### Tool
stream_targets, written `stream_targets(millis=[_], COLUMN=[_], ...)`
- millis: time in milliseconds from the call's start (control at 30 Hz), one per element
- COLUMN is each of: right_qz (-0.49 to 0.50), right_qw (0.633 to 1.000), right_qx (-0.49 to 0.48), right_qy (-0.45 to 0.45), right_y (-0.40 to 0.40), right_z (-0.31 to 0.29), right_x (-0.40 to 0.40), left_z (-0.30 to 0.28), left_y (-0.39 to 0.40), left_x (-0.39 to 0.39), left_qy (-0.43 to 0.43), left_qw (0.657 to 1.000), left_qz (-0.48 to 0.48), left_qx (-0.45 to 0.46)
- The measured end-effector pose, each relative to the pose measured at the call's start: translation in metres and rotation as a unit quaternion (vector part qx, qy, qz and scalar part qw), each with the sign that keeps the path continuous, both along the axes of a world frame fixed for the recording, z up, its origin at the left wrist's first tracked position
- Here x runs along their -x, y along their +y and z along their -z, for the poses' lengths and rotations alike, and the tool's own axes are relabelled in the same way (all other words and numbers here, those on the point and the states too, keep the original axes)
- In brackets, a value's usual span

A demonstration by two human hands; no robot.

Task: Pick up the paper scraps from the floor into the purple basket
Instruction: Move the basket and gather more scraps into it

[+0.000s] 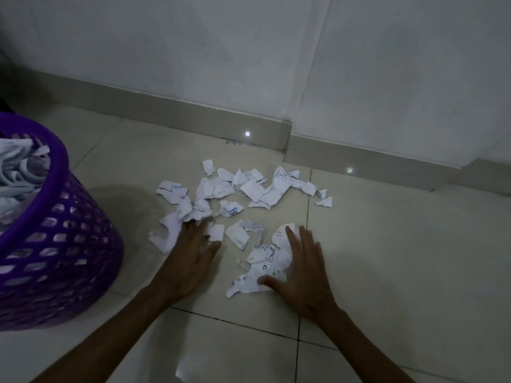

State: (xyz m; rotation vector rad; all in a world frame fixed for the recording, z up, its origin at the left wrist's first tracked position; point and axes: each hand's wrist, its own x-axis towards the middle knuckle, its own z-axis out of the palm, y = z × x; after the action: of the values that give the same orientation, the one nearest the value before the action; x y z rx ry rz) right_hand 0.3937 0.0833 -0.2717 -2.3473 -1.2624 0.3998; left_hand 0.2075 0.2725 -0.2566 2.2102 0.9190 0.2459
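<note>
Several white paper scraps (249, 194) lie scattered on the pale tiled floor in the middle of the view. The purple basket (55, 244), a perforated plastic bin, stands at the left with crumpled paper inside it. My left hand (193, 250) lies flat on the floor, its fingertips touching a crumpled clump of scraps (190, 210). My right hand (301, 264) is spread with straight fingers over a near bunch of scraps (262, 266), thumb and fingers touching the paper.
A grey wall with a skirting board (193, 114) runs behind the scraps, with a stepped corner (287, 139) at centre right. Bare tiles (401, 258) extend to the right and toward the near edge.
</note>
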Motion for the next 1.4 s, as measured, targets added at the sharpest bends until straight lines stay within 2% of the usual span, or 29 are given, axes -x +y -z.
stream_targets(millis=[67, 200, 267, 333, 400, 467, 533, 600, 733, 800, 900, 1033, 1100, 1267, 1400], right_qz=[-0.029, -0.069, -0.075, -0.080, -0.082, -0.081, -0.085, -0.094, -0.091, -0.096, -0.109, -0.105, -0.104, -0.114, -0.060], right_qw=[0.999, 0.997, 0.996, 0.995, 0.994, 0.994, 0.993, 0.991, 0.988, 0.986, 0.984, 0.969, 0.964, 0.970, 0.973], right_qx=[-0.013, -0.035, -0.034, -0.043, -0.054, -0.058, -0.072, -0.076, -0.078, -0.095, -0.120, -0.222, -0.242, -0.210, -0.222], right_qy=[-0.002, -0.025, -0.032, -0.036, -0.039, -0.047, -0.050, -0.059, -0.094, -0.096, -0.079, -0.032, -0.035, -0.048, 0.027], right_y=[0.006, 0.025, 0.034, 0.043, 0.049, 0.055, 0.062, 0.073, 0.094, 0.100, 0.105, 0.103, 0.101, 0.100, 0.102], right_z=[-0.001, 0.001, 0.003, 0.003, 0.004, 0.008, 0.014, 0.025, 0.036, 0.040, 0.043, 0.049, 0.048, 0.031, 0.021], right_x=[0.011, 0.026, 0.030, 0.035, 0.038, 0.041, 0.044, 0.047, 0.056, 0.058, 0.060, 0.060, 0.061, 0.062, 0.060], left_z=[-0.007, -0.023, -0.022, -0.014, -0.006, 0.005, 0.014, 0.020, 0.009, 0.004, 0.006, 0.010, 0.009, -0.003, -0.017], left_y=[-0.005, -0.001, 0.005, 0.012, 0.014, 0.014, 0.011, 0.009, 0.003, 0.000, -0.003, -0.002, 0.000, -0.004, -0.006], left_x=[0.000, 0.006, 0.010, 0.014, 0.018, 0.022, 0.024, 0.022, 0.015, 0.011, 0.012, 0.016, 0.014, 0.010, 0.013], left_qy=[-0.023, -0.069, -0.058, -0.034, 0.007, 0.025, -0.003, -0.034, -0.089, -0.130, -0.159, -0.124, -0.116, -0.150, -0.154], left_qw=[1.000, 0.992, 0.985, 0.981, 0.989, 0.997, 1.000, 0.999, 0.996, 0.990, 0.987, 0.989, 0.987, 0.981, 0.980], left_qz=[0.003, 0.021, 0.027, -0.023, -0.062, -0.042, -0.007, -0.015, -0.018, -0.004, -0.004, -0.061, -0.079, -0.086, -0.080], left_qx=[-0.002, -0.107, -0.162, -0.189, -0.136, -0.055, -0.026, 0.005, -0.019, -0.048, -0.038, 0.061, 0.081, 0.086, 0.096])
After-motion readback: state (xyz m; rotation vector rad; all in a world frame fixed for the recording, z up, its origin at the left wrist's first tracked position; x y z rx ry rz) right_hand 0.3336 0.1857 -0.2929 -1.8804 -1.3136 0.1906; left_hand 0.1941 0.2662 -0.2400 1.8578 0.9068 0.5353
